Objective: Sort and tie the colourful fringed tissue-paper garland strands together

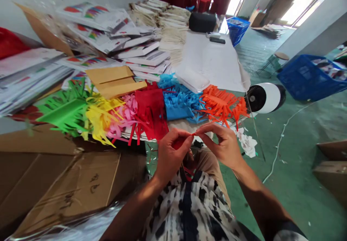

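Just past the table's front edge, my left hand [170, 157] is closed around a piece of red fringe paper [178, 144], most of it hidden by the fingers. My right hand [223, 143] pinches the same piece's thin end between thumb and forefinger, close to the left fingertips. Beyond the hands lies a row of cut fringe paper: green [66, 110], yellow [99, 114], pink [130, 105], dark red [151, 107], blue [177, 107] and orange [219, 101]. The dark red and blue bundles are nearest to my left hand.
Printed white packets [100, 27] are piled at the back left, with a yellow-brown envelope [114, 80] in front. A clear plastic case [193, 80] rests behind the blue fringe. Cardboard boxes [67, 183] stand lower left. A white fan [267, 98] and blue crates [306, 78] are to the right.
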Tool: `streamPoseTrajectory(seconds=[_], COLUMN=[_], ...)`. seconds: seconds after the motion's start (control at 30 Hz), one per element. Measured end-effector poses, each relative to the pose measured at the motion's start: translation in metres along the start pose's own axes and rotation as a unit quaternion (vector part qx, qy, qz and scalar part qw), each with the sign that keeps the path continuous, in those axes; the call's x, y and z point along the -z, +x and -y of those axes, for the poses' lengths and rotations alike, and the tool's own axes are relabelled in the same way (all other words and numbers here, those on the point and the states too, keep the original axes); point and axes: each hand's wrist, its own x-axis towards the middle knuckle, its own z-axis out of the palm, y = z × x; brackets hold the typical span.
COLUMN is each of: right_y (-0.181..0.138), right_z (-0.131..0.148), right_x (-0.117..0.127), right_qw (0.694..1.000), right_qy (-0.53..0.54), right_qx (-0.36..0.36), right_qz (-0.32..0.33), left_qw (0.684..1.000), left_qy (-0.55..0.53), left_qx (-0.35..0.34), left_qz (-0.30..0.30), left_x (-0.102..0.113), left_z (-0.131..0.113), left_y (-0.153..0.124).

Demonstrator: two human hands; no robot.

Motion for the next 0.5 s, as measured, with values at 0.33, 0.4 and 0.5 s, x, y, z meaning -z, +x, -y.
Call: streamPoseTrajectory(seconds=[0.33,0.4,0.5], right_y=[-0.018,-0.019,-0.020], right_z=[0.008,0.009,0.009], right_x=[0.001,0.004,0.008], right_qw=[0.996,0.996,0.997], right_qy=[-0.057,-0.062,-0.062], right_qx=[0.039,0.048,0.046], right_qz=[-0.050,-0.042,-0.017], left_qw=[0.991,0.989,0.988], left_qy=[0.093,0.104,0.105], left_qx=[-0.092,-0.105,-0.110], left_qz=[-0.002,0.001,0.018], left_x=[-0.005,-0.004,-0.002], left_z=[-0.008,-0.010,-0.012], left_y=[-0.010,-0.011,-0.011])
